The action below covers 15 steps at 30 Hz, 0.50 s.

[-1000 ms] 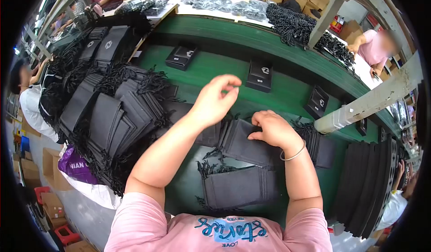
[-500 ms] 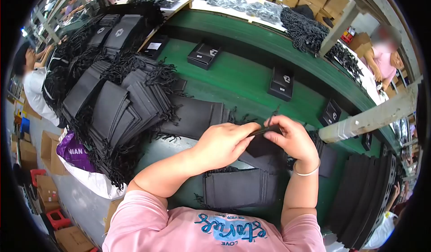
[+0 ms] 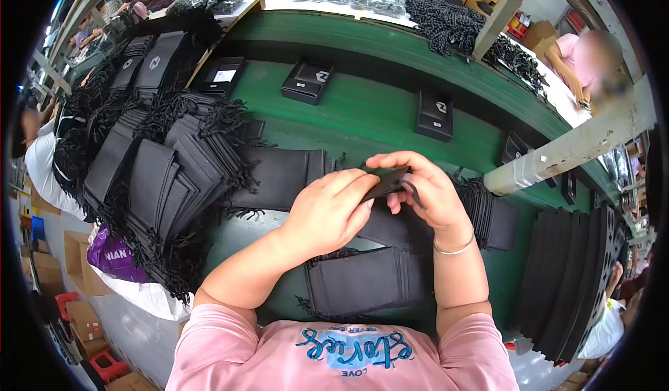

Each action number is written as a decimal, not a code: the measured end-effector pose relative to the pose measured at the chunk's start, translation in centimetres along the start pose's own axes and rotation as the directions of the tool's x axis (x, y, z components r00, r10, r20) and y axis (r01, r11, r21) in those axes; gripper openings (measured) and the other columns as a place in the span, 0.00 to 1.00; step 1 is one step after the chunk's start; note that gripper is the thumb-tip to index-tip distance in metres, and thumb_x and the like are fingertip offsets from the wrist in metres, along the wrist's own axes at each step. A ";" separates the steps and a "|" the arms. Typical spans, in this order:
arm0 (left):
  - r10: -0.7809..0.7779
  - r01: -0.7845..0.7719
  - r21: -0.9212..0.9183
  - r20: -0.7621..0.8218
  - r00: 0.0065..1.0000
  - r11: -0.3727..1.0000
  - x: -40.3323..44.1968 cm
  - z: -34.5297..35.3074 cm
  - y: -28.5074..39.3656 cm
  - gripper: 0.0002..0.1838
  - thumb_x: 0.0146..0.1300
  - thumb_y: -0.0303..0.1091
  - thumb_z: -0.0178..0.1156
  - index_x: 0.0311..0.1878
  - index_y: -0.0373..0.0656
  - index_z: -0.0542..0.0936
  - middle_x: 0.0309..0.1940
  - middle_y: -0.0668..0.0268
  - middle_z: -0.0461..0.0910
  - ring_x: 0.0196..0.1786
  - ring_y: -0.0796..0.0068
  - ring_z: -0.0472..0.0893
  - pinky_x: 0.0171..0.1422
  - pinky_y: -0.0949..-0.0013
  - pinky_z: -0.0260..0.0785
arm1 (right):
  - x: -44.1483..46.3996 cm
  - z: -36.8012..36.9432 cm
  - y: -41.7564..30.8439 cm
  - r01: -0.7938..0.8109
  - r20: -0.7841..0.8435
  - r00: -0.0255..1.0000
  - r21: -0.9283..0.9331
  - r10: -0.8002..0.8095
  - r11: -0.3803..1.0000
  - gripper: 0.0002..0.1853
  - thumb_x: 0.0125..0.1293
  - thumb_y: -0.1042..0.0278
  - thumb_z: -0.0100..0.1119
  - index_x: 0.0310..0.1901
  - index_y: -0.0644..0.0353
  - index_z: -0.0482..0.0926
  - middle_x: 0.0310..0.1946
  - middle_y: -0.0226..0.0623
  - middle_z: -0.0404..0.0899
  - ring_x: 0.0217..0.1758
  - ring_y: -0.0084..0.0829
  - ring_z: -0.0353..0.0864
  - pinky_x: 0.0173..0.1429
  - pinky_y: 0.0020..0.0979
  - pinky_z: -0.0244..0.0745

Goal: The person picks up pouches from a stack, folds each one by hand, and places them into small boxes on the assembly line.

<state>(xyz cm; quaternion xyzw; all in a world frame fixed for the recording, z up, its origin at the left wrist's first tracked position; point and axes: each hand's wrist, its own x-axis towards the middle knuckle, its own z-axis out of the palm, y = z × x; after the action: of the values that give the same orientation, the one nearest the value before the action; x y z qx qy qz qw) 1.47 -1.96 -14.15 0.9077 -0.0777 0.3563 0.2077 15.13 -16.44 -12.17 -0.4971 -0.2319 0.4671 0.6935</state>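
Observation:
A small black drawstring pouch (image 3: 385,185) is held up between my two hands, tilted nearly edge-on to me. My left hand (image 3: 329,210) pinches its near left end, fingers pressed together. At the other end my right hand (image 3: 431,190) curls round it, with thumb and fingers on the black material; part of this grip is hidden. Below my hands lies a stack of flat black pouches (image 3: 359,283) with cords at one side. More flat pouches (image 3: 268,175) lie beyond my left forearm, and a corded bundle (image 3: 500,222) sits right of my right wrist.
A large heap of corded pouches (image 3: 150,182) rises on the left. Open black boxes (image 3: 306,83) sit on the green conveyor (image 3: 376,91). A pale post (image 3: 571,140) slants in at the right, above stacked black sheets (image 3: 557,279). A co-worker (image 3: 575,60) sits across the line.
The pouch has turned up so that more of its surface shows. My right hand has opened wider round it, and the whole view has shifted slightly.

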 end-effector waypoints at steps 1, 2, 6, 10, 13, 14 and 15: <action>-0.172 0.176 -0.200 0.035 0.984 0.964 -0.1 0.0 -0.2 0.17 0.62 0.34 0.61 0.51 0.37 0.74 0.36 0.62 0.79 0.34 0.67 0.78 0.39 0.69 0.72 | -0.1 0.0 0.0 0.017 0.008 1.000 -0.029 -0.017 0.999 0.16 0.55 0.86 0.54 0.46 0.65 0.76 0.37 0.37 0.81 0.29 0.23 0.76 0.31 0.18 0.70; -0.330 0.344 -0.385 0.105 0.938 0.856 -0.4 0.0 -0.2 0.16 0.63 0.34 0.60 0.51 0.37 0.74 0.35 0.63 0.78 0.33 0.70 0.77 0.39 0.70 0.71 | -0.4 -0.1 0.1 0.031 0.013 0.999 -0.056 -0.030 0.998 0.15 0.56 0.85 0.56 0.46 0.65 0.76 0.35 0.35 0.80 0.27 0.22 0.74 0.30 0.17 0.69; -0.539 0.611 -0.626 0.337 0.772 0.485 -1.1 -0.1 -0.1 0.15 0.67 0.35 0.58 0.52 0.37 0.73 0.34 0.65 0.76 0.32 0.75 0.74 0.37 0.73 0.68 | -0.6 0.1 0.5 0.068 -0.022 0.997 -0.187 -0.073 0.980 0.11 0.58 0.81 0.61 0.44 0.64 0.77 0.30 0.31 0.78 0.24 0.19 0.71 0.27 0.17 0.66; -0.500 0.619 -0.551 0.372 0.783 0.559 -1.2 0.1 0.0 0.14 0.69 0.35 0.56 0.52 0.37 0.73 0.33 0.66 0.76 0.32 0.78 0.72 0.36 0.74 0.65 | -0.3 0.2 1.0 0.079 -0.148 0.977 -0.419 -0.154 0.904 0.09 0.60 0.74 0.67 0.41 0.64 0.79 0.27 0.28 0.78 0.24 0.18 0.68 0.30 0.19 0.67; -0.497 0.591 -0.601 0.341 0.798 0.538 -1.3 0.6 0.2 0.14 0.69 0.33 0.55 0.53 0.37 0.73 0.34 0.65 0.75 0.33 0.76 0.73 0.37 0.74 0.66 | -0.3 0.6 1.2 0.157 -0.135 0.957 -0.504 -0.257 0.849 0.07 0.59 0.74 0.67 0.38 0.63 0.80 0.25 0.27 0.77 0.24 0.17 0.68 0.30 0.19 0.65; -0.498 0.582 -0.617 0.330 0.802 0.529 -1.3 0.8 0.2 0.14 0.69 0.33 0.55 0.53 0.37 0.72 0.34 0.65 0.75 0.33 0.76 0.73 0.37 0.74 0.66 | -0.4 0.6 1.3 0.181 -0.127 0.949 -0.531 -0.288 0.828 0.07 0.59 0.74 0.68 0.37 0.62 0.80 0.24 0.27 0.77 0.24 0.17 0.67 0.30 0.18 0.65; -0.500 0.581 -0.617 0.326 0.803 0.531 -1.4 1.1 0.1 0.14 0.69 0.33 0.55 0.53 0.37 0.72 0.34 0.65 0.75 0.33 0.76 0.73 0.37 0.74 0.66 | -0.4 0.6 1.3 0.183 -0.123 0.949 -0.532 -0.289 0.827 0.07 0.59 0.74 0.68 0.37 0.62 0.80 0.24 0.27 0.77 0.24 0.17 0.67 0.30 0.18 0.65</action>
<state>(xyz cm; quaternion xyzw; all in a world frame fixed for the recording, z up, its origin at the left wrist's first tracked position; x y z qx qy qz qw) 1.12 -2.52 -15.80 0.7586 0.0688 0.1683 0.6257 13.93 -16.37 -13.08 -0.6754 -0.3378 0.2466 0.6074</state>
